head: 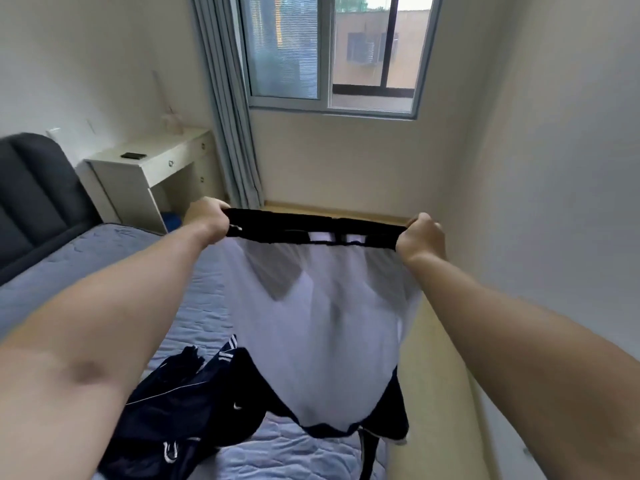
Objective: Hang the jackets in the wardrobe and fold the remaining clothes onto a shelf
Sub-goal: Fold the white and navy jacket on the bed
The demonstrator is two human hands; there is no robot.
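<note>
A white garment with a black band along its top edge [322, 306] hangs stretched in the air over the bed. My left hand [207, 220] grips the band's left end and my right hand [420, 237] grips its right end, both arms held out forward. The cloth is blurred and its dark lower hem hangs just above the mattress. Below it, a heap of dark navy clothes with white stripes and a small white logo [180, 407] lies on the blue quilted bed [104, 258]. No wardrobe or shelf is in view.
A dark grey padded headboard [31, 188] stands at the left. A white desk [152, 164] with a small dark object on it sits in the far corner beside a grey curtain [232, 133] and a window. A strip of wooden floor [440, 375] runs along the right wall.
</note>
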